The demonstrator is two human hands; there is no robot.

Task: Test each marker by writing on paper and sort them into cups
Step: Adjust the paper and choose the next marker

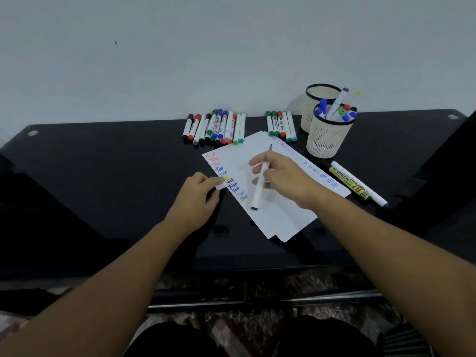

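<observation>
Rear cup (314, 99) half hidden by front cup (325, 140), paper's (283, 212) blue writing illegible

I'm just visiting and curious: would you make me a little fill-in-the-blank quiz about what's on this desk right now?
1. The right hand holds an uncapped white marker over the sheet of ____.
2. The left hand pinches that marker's ____.
3. The nearer mesh cup holds several markers, while the cup behind it looks ____.
4. The word written again and again down the left of the page is ____.

Missing words: paper; cap; empty; Test
</observation>
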